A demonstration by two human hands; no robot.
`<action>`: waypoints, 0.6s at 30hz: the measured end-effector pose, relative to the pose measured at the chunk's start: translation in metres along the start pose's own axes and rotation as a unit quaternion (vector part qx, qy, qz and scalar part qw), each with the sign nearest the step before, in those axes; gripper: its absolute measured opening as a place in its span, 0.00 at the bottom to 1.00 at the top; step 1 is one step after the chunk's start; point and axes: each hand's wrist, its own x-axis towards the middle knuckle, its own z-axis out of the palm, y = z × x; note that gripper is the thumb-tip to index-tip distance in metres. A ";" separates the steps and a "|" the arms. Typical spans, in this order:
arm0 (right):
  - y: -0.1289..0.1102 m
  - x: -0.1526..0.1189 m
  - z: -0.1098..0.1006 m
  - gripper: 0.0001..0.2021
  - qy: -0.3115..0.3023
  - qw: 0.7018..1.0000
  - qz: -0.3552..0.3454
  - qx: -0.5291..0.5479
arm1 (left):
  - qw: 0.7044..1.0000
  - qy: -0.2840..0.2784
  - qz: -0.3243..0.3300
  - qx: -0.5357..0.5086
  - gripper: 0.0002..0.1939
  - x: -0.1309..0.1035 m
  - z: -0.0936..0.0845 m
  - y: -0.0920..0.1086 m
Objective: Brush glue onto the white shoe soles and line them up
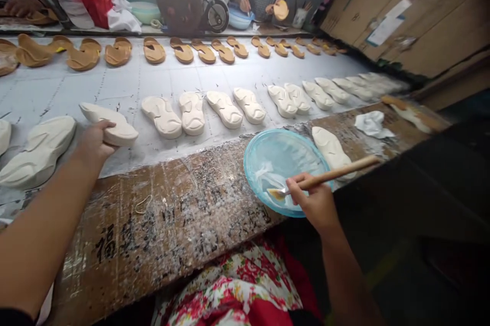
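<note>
My left hand is closed on the near side of a cream shoe sole, which is tilted at the left of the white belt. In my right hand is a brush with a wooden handle, its pale bristles down in a light blue bowl. White paste lies in the bowl, smeared on its inner wall. Another cream sole rests just right of the bowl, partly behind the brush handle. To the left of my left hand lies a larger-looking cream sole.
A row of cream soles runs along the near part of the white belt. Farther back stands a row of tan shoe uppers. A crumpled white cloth lies on the wooden ledge. Across the belt, a co-worker's hands hold a brush and a tan piece.
</note>
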 end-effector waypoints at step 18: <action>-0.047 0.002 0.010 0.06 -0.011 0.936 -0.318 0.147 | 0.913 -0.235 -0.261 0.209 0.28 -0.270 0.045 -0.051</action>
